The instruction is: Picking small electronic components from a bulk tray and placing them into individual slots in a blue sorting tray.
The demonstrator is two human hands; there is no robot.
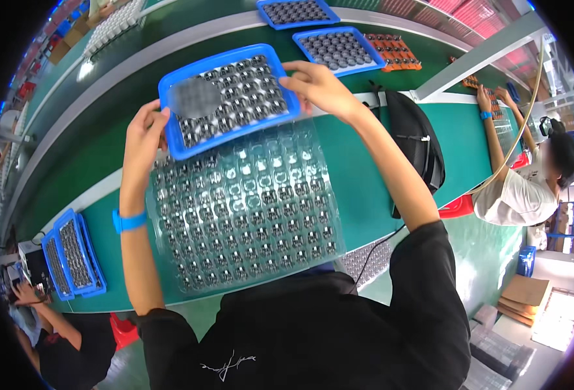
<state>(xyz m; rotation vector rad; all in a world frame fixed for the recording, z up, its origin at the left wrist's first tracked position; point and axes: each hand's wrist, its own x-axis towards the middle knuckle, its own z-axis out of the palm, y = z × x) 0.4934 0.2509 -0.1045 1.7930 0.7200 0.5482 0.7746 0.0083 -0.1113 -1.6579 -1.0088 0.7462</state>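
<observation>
Between my hands a blue tray (pixel 238 136) is held up, tilted, filled with rows of small dark metal parts (pixel 248 91); a blurred patch covers its left part. My left hand (pixel 146 130) grips its left edge, thumb at the rim. On the right edge, my right hand (pixel 316 88) pinches the rim with fingers bent. Below the blue tray lies a clear plastic blister tray (pixel 248 214) with many pockets. Similar small metal parts sit in most pockets, while several upper-middle pockets hold none. The blue tray hides part of the blister tray's far edge.
Two blue trays of parts (pixel 339 51) (pixel 298 13) and an orange tray (pixel 394 52) stand at the back. A black bag (pixel 417 140) lies right of the blister tray. More blue trays (pixel 72 253) sit at left. Co-workers (pixel 527 175) (pixel 53 331) are on both sides.
</observation>
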